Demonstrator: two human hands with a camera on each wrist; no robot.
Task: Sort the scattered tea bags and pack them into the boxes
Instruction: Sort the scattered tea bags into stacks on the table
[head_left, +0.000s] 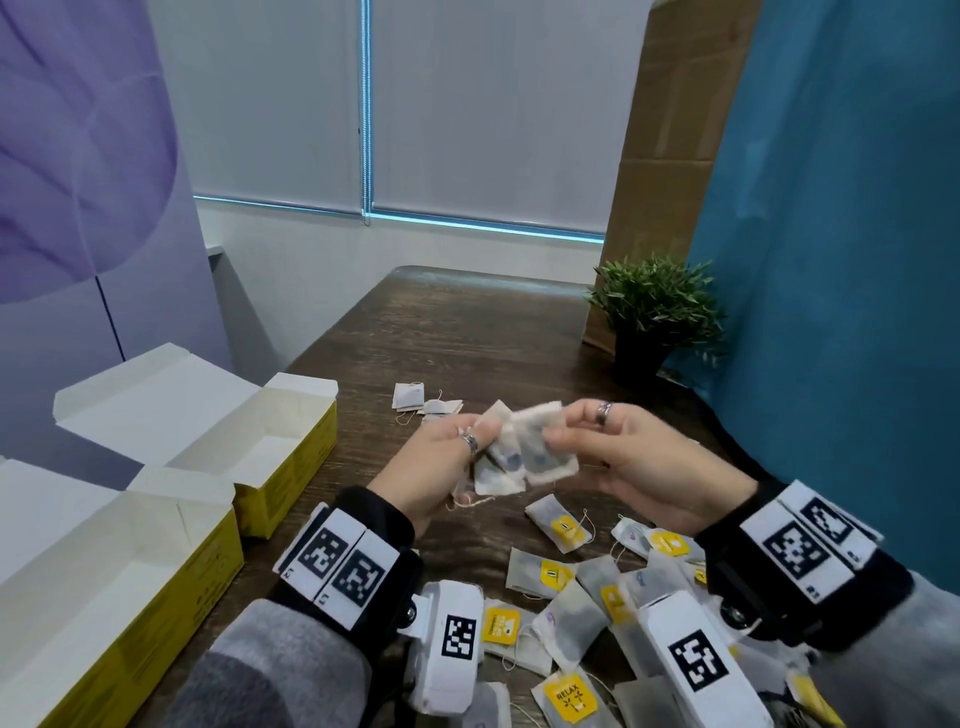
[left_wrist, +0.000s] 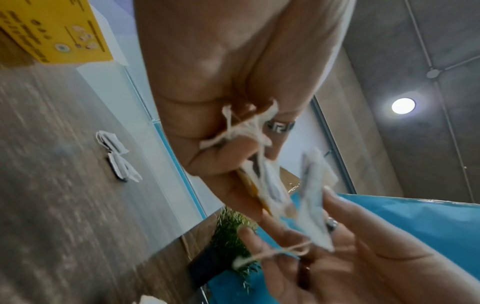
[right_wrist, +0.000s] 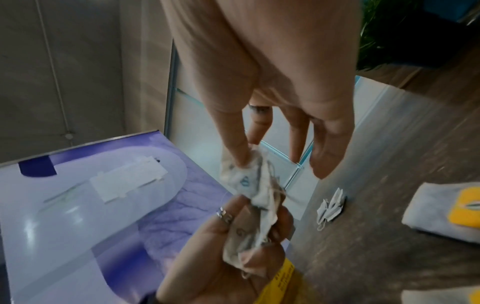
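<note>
My left hand (head_left: 475, 441) grips a small bunch of white tea bags (head_left: 496, 467) above the middle of the table, their strings hanging below the palm. My right hand (head_left: 561, 434) pinches one more tea bag (head_left: 543, 441) by its top edge, right against that bunch. In the right wrist view the thumb and forefinger of the right hand (right_wrist: 241, 158) hold that tea bag (right_wrist: 244, 179) just above the left hand (right_wrist: 228, 242). Two open yellow boxes stand at the left, a far box (head_left: 304, 462) and a near box (head_left: 176, 613). Both look empty.
A heap of tea bags with yellow tags (head_left: 571, 577) lies under my wrists at the lower right. A few white tea bags (head_left: 423, 401) lie further back on the dark wooden table (head_left: 467, 332). A potted plant (head_left: 649, 317) stands at the back right, by a blue wall.
</note>
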